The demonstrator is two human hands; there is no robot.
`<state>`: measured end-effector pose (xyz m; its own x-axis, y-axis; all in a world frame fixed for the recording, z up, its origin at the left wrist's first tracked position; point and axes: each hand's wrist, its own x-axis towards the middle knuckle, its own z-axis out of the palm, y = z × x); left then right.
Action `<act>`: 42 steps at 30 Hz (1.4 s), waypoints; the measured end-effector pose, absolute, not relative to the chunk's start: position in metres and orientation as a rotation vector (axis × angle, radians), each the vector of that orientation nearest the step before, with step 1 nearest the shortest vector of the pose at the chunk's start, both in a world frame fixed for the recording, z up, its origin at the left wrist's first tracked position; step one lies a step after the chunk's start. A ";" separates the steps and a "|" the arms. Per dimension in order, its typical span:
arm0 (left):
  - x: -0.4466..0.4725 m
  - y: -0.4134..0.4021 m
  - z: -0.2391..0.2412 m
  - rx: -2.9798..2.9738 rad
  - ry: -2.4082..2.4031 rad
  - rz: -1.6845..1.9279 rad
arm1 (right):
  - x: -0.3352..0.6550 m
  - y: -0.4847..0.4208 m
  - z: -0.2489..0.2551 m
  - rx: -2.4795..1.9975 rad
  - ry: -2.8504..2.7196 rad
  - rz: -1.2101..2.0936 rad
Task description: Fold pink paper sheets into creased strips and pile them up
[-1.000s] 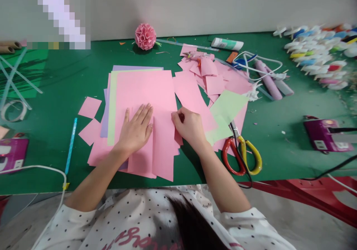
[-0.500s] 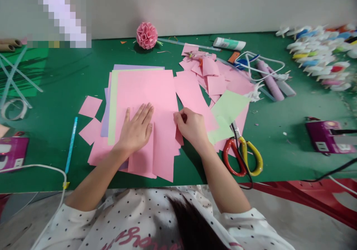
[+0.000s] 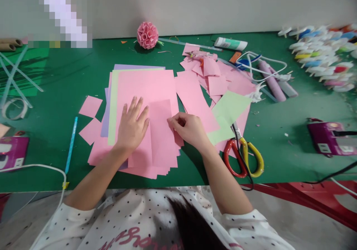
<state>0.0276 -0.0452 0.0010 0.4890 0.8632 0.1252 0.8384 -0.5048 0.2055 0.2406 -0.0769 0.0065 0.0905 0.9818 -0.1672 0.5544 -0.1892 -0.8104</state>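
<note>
Head view: our left hand [image 3: 132, 129] lies flat, fingers spread, over the sheet [image 3: 163, 140]; our right hand [image 3: 190, 128] pinches its edge; we'd square that up before pressing.

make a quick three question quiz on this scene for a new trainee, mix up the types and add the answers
1. True or false: the left hand lies palm down on pink paper.
2. Which hand is nearer the scissors?
3. Fill in, seen from the person: the ball sits near the table's ____ edge.

Key: 1. True. 2. The right hand. 3. Far.
</note>
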 end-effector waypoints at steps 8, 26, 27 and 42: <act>0.028 -0.050 -0.001 2.599 1.406 0.260 | 0.238 -0.072 -0.003 -1.850 -1.384 0.779; 0.034 -0.051 -0.002 2.528 1.490 -0.019 | 0.237 -0.069 -0.005 -1.970 -1.583 0.624; 0.034 -0.051 -0.002 2.527 1.492 -0.019 | 0.237 -0.069 -0.004 -1.970 -1.580 0.631; 0.034 -0.051 -0.001 2.520 1.487 -0.008 | 0.238 -0.072 -0.005 -1.980 -1.575 0.638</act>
